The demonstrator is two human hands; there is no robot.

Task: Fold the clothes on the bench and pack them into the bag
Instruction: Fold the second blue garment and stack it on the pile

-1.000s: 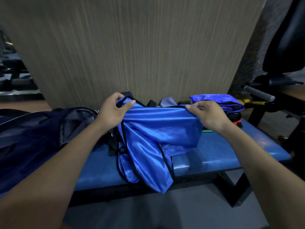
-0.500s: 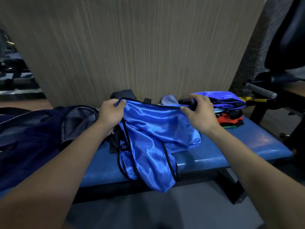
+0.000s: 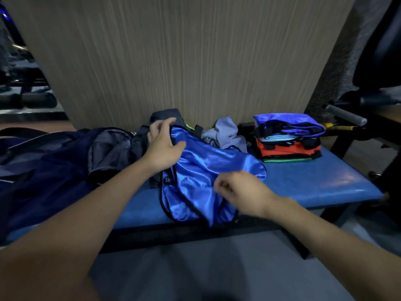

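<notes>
Pinching the top edge of the shiny blue garment [image 3: 208, 170], the left hand [image 3: 165, 146] holds it on the padded blue table [image 3: 314, 181]. The right hand [image 3: 240, 192], blurred, has left that edge and now hovers lower with fingers curled; whether it holds cloth I cannot tell. A dark open bag [image 3: 65, 153] lies left; a folded stack [image 3: 288, 137] sits right.

I see a blue padded bench [image 3: 314, 181] on a dark frame, a dark navy bag [image 3: 54, 161] lying open at its left end, a shiny blue garment [image 3: 206, 170] draped over its front edge, a grey garment [image 3: 227, 133] and dark clothes [image 3: 165, 116] behind, a folded stack [image 3: 288, 137] at right (blue on top, red and green below).
</notes>
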